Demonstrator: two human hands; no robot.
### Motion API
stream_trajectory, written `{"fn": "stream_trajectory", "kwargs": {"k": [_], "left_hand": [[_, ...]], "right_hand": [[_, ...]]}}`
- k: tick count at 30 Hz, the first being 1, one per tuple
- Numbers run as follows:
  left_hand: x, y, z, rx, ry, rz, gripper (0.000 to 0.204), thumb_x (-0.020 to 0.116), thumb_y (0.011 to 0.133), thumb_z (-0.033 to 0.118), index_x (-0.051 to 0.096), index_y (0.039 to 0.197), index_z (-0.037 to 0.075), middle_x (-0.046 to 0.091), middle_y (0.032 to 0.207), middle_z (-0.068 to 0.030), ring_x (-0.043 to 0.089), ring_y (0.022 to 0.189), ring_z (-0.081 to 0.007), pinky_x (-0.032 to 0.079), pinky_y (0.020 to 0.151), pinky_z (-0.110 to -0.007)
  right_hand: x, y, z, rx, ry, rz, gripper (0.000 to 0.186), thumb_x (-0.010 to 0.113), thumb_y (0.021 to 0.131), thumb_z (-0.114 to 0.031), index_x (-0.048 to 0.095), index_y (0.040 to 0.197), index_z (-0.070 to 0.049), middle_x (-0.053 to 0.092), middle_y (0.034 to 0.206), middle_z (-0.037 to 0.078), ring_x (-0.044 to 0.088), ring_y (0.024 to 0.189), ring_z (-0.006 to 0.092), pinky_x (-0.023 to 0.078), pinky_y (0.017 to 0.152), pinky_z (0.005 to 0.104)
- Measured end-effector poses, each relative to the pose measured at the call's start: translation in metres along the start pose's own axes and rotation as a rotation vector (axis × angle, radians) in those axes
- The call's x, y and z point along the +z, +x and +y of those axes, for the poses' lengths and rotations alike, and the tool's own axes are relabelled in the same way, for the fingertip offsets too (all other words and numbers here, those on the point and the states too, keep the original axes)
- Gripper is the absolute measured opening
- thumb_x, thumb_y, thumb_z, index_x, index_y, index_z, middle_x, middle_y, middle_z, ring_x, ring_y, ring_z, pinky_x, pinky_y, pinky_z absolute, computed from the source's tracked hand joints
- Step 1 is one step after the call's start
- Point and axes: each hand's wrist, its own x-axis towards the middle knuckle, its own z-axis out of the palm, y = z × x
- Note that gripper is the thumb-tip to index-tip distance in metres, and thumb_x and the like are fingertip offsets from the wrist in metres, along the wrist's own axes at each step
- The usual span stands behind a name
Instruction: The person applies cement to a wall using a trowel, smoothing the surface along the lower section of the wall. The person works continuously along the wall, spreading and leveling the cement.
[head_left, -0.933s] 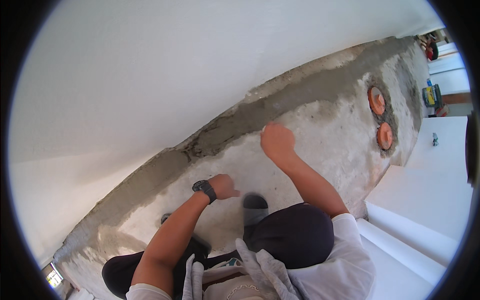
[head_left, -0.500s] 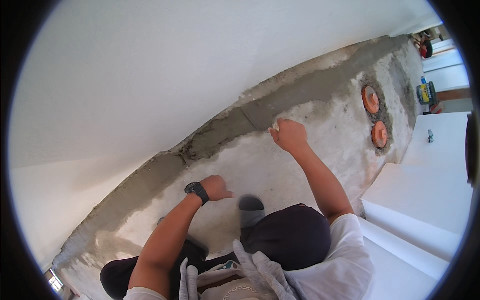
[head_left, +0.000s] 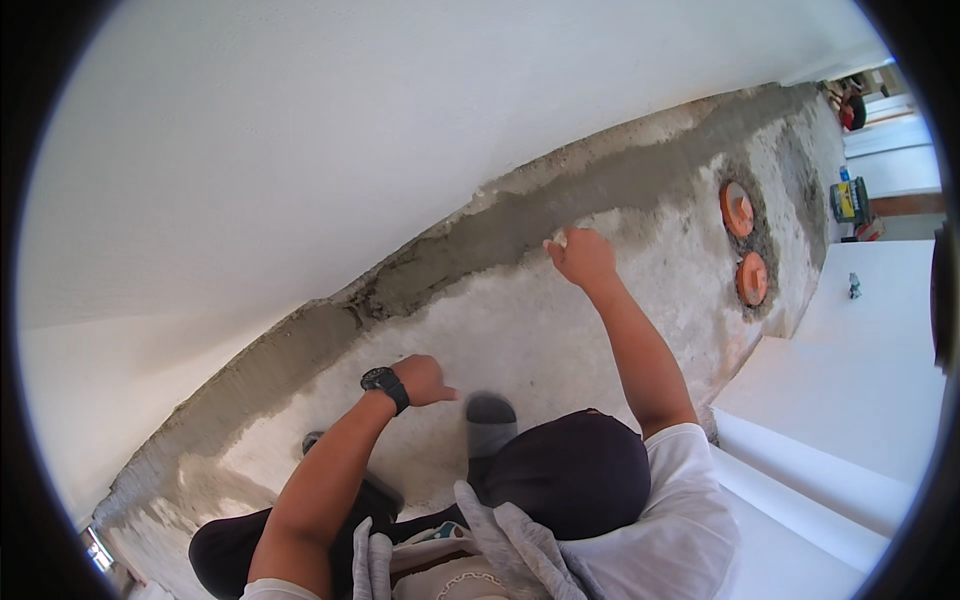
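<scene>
My right hand is closed, held out over the edge of a damp grey cement strip along the wall's foot. A small pale bit shows at its fingers; the rest of what it grips is hidden. Lower and to the left, my left hand is loosely curled with one digit stretched out, and no object shows in it. It hangs above the paler concrete floor. A black watch is on my left wrist.
The white wall rises beyond the strip. Two orange round caps sit in the floor at right. White stepped blocks stand at lower right. A dark bucket stands farther off. My dark shoe rests between my arms.
The view has shifted slightly. My right hand has moved a little relative to the strip, and a thin dark line beside it on the cement no longer shows. My left hand keeps its pose.
</scene>
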Motion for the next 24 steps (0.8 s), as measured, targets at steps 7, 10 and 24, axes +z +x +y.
{"fn": "stream_trajectory", "kwargs": {"k": [7,10,24], "left_hand": [[-0.002,0.000,0.001,0.007,-0.036,0.014,0.058,0.067,0.086,0.055,0.074,0.078,-0.002,0.069,0.081,-0.0245,0.067,0.079,-0.0420,0.053,0.076,-0.048],[0.002,0.002,0.002,0.010,-0.001,0.015,0.056,0.070,0.084,0.056,0.075,0.078,0.000,0.071,0.079,-0.0212,0.068,0.076,-0.0382,0.053,0.074,-0.045],[0.001,0.006,0.000,0.046,0.023,0.012,0.056,0.068,0.086,0.055,0.075,0.078,0.000,0.069,0.074,-0.0210,0.068,0.073,-0.0381,0.053,0.070,-0.046]], "right_hand": [[-0.004,0.026,0.071,0.195,0.085,0.179,0.050,0.064,0.091,-0.048,0.071,0.100,0.001,0.071,0.093,0.025,0.069,0.093,0.0426,0.055,0.079,0.0506],[-0.002,0.033,0.085,0.229,0.145,0.216,0.053,0.065,0.090,-0.049,0.071,0.094,0.003,0.070,0.091,0.028,0.068,0.090,0.0453,0.054,0.077,0.0512],[0.015,-0.015,-0.008,0.112,0.204,0.032,0.052,0.062,0.093,-0.048,0.072,0.091,0.003,0.071,0.095,0.029,0.069,0.095,0.0428,0.055,0.082,0.0496]]}}
